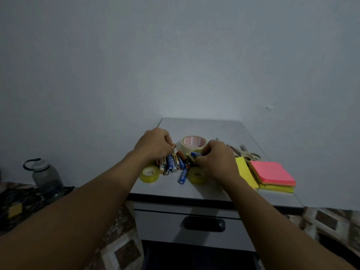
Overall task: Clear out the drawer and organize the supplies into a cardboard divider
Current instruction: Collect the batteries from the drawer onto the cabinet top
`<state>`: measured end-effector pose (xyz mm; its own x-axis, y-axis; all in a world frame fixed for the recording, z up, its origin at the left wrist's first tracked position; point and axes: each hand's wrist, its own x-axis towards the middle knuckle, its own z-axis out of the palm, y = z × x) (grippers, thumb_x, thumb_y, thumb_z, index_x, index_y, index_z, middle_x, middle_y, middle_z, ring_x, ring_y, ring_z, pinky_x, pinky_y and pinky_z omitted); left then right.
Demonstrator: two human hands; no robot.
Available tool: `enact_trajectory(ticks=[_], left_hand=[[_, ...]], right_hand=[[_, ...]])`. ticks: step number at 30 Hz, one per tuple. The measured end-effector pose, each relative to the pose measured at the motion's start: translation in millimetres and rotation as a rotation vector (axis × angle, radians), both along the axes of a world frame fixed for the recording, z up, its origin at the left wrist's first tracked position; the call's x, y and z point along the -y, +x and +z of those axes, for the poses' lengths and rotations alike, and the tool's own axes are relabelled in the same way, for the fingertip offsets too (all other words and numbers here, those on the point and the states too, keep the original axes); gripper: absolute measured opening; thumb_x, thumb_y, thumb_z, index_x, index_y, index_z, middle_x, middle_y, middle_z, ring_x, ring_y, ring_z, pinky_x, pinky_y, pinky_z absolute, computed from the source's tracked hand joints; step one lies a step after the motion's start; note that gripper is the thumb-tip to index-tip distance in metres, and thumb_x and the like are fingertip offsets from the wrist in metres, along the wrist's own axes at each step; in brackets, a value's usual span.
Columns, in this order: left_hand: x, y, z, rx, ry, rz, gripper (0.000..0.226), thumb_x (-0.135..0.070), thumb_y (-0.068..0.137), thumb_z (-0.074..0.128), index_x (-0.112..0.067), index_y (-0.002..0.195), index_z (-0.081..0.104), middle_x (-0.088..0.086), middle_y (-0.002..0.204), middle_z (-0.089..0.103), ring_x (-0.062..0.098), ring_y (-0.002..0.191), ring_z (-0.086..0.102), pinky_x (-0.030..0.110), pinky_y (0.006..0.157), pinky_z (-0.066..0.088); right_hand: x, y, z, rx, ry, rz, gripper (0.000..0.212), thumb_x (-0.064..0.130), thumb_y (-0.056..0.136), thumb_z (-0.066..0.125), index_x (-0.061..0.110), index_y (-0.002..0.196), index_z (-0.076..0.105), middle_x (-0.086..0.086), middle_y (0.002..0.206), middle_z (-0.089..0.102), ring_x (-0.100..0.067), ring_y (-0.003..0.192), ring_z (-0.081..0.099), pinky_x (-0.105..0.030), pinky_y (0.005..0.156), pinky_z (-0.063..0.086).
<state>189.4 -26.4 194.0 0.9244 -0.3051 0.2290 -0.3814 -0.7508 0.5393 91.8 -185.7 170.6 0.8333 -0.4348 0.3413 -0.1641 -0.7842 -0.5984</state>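
While battery pile (173, 164) sits on cabinet (204, 127), left grip (153, 146) pinches orange-tipped battery (174, 146), right grip (216, 158) pinches blue battery (195, 154).

batteries (172, 164) partly beneath left hand (153, 145)

Pale grey desk (214, 129) with a black front edge; batteries (175, 164) blue, orange and black; two small tape rolls (150, 174) clear yellow; a wide tape roll (192, 143) cream with red print; sticky notes (272, 172) pink over yellow; floor (124, 250) in brown-and-cream squares; drawer handle (204, 225) black.
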Motion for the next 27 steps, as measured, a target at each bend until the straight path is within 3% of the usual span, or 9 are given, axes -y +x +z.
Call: enact_trajectory(ticks=[5, 13, 18, 27], left_hand=[[8, 13, -5, 0.002, 0.053, -0.033, 0.009, -0.022, 0.078, 0.078, -0.021, 0.08, 0.07, -0.003, 0.086, 0.068, 0.015, 0.082, 0.064, 0.03, 0.069, 0.053], [11, 15, -8, 0.004, 0.104, -0.047, 0.006, -0.022, 0.081, 0.077, -0.02, 0.082, 0.072, -0.001, 0.087, 0.07, 0.016, 0.084, 0.065, 0.033, 0.075, 0.057], [8, 13, -7, 0.003, 0.102, -0.052, 0.009, -0.023, 0.081, 0.076, -0.017, 0.087, 0.072, 0.001, 0.089, 0.07, 0.017, 0.086, 0.066, 0.036, 0.079, 0.058], [-2, 4, -1, 0.095, -0.057, -0.113, 0.005, -0.02, 0.083, 0.067, -0.02, 0.082, 0.071, -0.006, 0.081, 0.07, 0.011, 0.079, 0.065, 0.03, 0.07, 0.056]], right_hand=[[-12, 5, -10, 0.021, -0.167, -0.102, 0.017, 0.03, 0.083, 0.066, 0.017, 0.093, 0.062, -0.004, 0.094, 0.068, -0.027, 0.087, 0.062, -0.034, 0.067, 0.051], [-16, 6, -16, 0.001, -0.219, -0.116, 0.021, 0.034, 0.088, 0.064, 0.016, 0.099, 0.065, -0.007, 0.1, 0.068, -0.029, 0.092, 0.064, -0.032, 0.066, 0.046], [-15, 3, -17, 0.0, -0.215, -0.114, 0.022, 0.035, 0.09, 0.063, 0.015, 0.095, 0.069, -0.008, 0.093, 0.07, -0.028, 0.083, 0.064, -0.031, 0.061, 0.046], [-14, -1, -15, 0.01, -0.212, -0.089, 0.018, 0.03, 0.09, 0.064, 0.013, 0.097, 0.067, -0.009, 0.094, 0.069, -0.028, 0.085, 0.064, -0.035, 0.067, 0.053]])
